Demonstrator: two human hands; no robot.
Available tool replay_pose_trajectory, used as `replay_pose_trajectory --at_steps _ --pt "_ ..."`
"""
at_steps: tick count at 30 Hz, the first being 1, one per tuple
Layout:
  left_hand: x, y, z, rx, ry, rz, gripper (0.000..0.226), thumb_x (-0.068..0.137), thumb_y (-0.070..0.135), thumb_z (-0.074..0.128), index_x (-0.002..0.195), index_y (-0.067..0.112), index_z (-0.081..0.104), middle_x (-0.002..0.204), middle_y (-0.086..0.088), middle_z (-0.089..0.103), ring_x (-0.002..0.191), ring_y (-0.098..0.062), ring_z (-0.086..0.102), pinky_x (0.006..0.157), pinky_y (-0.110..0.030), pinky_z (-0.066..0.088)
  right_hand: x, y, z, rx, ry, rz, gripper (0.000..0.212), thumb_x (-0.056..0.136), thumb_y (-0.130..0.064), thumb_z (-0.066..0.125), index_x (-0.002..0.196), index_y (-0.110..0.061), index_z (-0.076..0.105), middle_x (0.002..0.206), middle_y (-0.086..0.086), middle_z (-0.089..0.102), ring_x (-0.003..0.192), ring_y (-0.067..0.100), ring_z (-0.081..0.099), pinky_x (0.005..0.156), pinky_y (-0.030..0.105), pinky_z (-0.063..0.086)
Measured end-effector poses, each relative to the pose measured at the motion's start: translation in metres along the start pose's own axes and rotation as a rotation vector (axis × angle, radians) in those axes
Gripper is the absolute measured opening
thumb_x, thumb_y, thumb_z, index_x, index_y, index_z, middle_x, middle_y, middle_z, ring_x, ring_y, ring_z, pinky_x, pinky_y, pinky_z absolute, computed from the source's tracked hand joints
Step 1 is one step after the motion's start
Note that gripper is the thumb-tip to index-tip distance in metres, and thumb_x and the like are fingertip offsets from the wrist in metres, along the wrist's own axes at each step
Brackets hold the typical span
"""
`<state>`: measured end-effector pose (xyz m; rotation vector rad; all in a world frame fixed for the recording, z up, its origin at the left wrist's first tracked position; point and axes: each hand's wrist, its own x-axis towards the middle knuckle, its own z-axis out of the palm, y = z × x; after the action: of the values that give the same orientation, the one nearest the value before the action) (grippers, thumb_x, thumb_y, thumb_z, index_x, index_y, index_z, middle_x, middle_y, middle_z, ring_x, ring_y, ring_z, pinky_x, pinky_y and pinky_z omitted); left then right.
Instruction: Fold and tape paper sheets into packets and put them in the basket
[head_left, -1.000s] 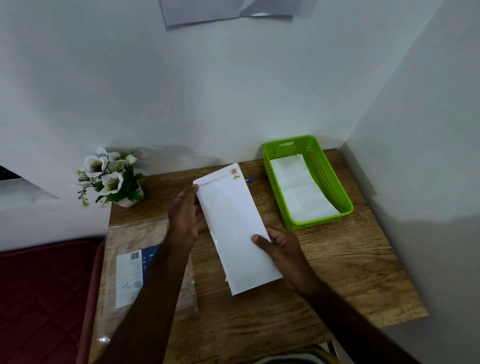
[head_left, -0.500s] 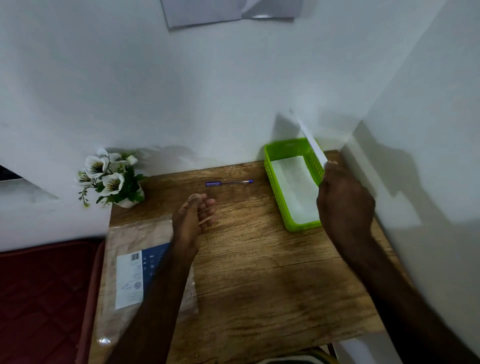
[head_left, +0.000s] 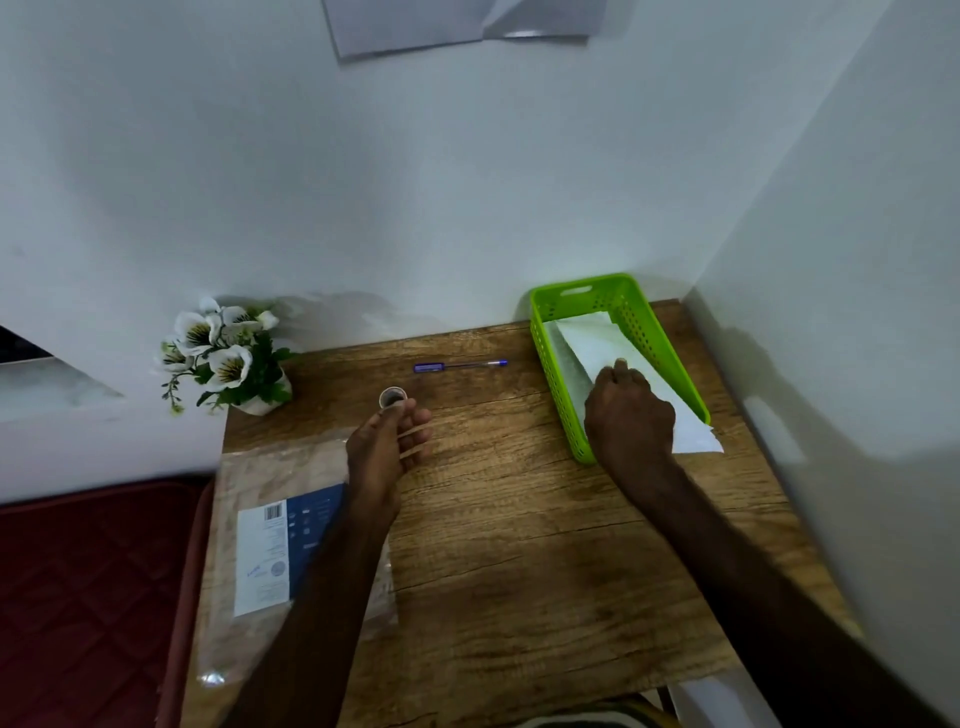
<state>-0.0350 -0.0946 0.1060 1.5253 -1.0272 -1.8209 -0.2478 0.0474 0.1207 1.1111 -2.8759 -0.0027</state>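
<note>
A green plastic basket (head_left: 635, 306) stands at the back right of the wooden table (head_left: 519, 545). A white folded paper packet (head_left: 597, 340) lies slanted inside it, its near corner sticking out over the right rim. My right hand (head_left: 628, 415) is over the basket's near end, fingers curled down on the packet. Another white sheet lies under it in the basket. My left hand (head_left: 387, 447) rests on the table with fingers spread, its fingertips touching a small roll of tape (head_left: 392, 397).
A blue pen (head_left: 460, 366) lies behind the tape roll. A pot of white artificial flowers (head_left: 228, 356) stands at the back left corner. A clear plastic pack of paper (head_left: 270, 551) lies at the table's left edge. Walls close the back and right sides.
My right hand carried the packet from the table's middle up and right, then down into the basket. My left hand let go of it and stayed beside the tape roll.
</note>
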Motion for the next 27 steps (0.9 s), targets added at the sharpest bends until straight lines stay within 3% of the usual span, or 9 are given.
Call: replay_pose_trajectory --at_steps 2,5,7,10,15,22,27 --pt "0.0 -0.002 0.0 0.008 0.004 0.003 0.019 0.103 0.031 0.057 0.111 0.022 0.071 0.098 0.001 0.079 0.087 -0.016 0.072 0.069 -0.03 0.056 0.001 0.002 0.008 0.142 0.172 -0.075 0.031 0.095 -0.012 0.055 0.12 0.002 0.066 0.132 0.019 0.064 0.118 0.032 0.064 0.068 0.044 0.059" --pt "-0.002 -0.004 -0.002 0.025 0.0 0.01 0.019 0.102 0.031 0.058 0.11 0.022 0.072 0.097 0.0 0.079 0.083 -0.015 0.071 0.065 -0.028 0.054 -0.004 0.008 0.008 0.313 0.459 -0.088 0.029 0.096 -0.015 0.054 0.115 -0.003 0.072 0.127 0.014 0.069 0.121 0.029 0.065 0.083 0.041 0.058" --pt "-0.003 -0.007 -0.003 0.038 0.003 0.016 0.02 0.103 0.031 0.057 0.108 0.021 0.072 0.097 -0.001 0.079 0.082 -0.015 0.069 0.065 -0.028 0.053 -0.012 0.013 0.006 0.409 0.568 -0.043 0.025 0.1 -0.017 0.057 0.113 -0.006 0.075 0.125 0.009 0.071 0.124 0.025 0.063 0.093 0.039 0.055" --pt "-0.005 -0.011 -0.007 0.057 0.02 0.006 0.022 0.104 0.031 0.054 0.109 0.021 0.072 0.097 0.0 0.079 0.083 -0.016 0.069 0.067 -0.03 0.053 -0.023 0.021 0.006 0.482 0.679 0.01 0.022 0.101 -0.02 0.059 0.108 -0.008 0.077 0.12 0.005 0.074 0.124 0.022 0.063 0.096 0.038 0.054" --pt "-0.005 -0.021 -0.009 0.075 0.031 -0.02 0.023 0.104 0.031 0.053 0.109 0.02 0.072 0.095 -0.001 0.079 0.08 -0.015 0.067 0.067 -0.03 0.051 -0.024 0.029 0.022 0.659 0.611 0.035 0.022 0.101 -0.022 0.063 0.113 -0.009 0.075 0.12 0.004 0.074 0.125 0.018 0.062 0.102 0.031 0.049" --pt "-0.006 -0.032 -0.008 0.116 0.024 -0.034 0.022 0.105 0.029 0.052 0.109 0.021 0.072 0.095 -0.004 0.078 0.08 -0.018 0.065 0.066 -0.031 0.051 -0.01 0.028 0.034 1.021 0.44 0.064 0.03 0.101 -0.027 0.062 0.122 -0.009 0.072 0.124 0.004 0.072 0.123 0.014 0.063 0.103 0.047 0.05" --pt "-0.005 -0.041 -0.011 0.146 0.004 0.037 0.022 0.105 0.026 0.051 0.108 0.018 0.071 0.093 -0.005 0.077 0.075 -0.017 0.064 0.06 -0.027 0.05 -0.005 0.028 0.033 1.0 0.562 -0.121 0.025 0.101 -0.017 0.063 0.116 0.0 0.072 0.121 0.009 0.072 0.124 0.02 0.063 0.1 0.048 0.052"
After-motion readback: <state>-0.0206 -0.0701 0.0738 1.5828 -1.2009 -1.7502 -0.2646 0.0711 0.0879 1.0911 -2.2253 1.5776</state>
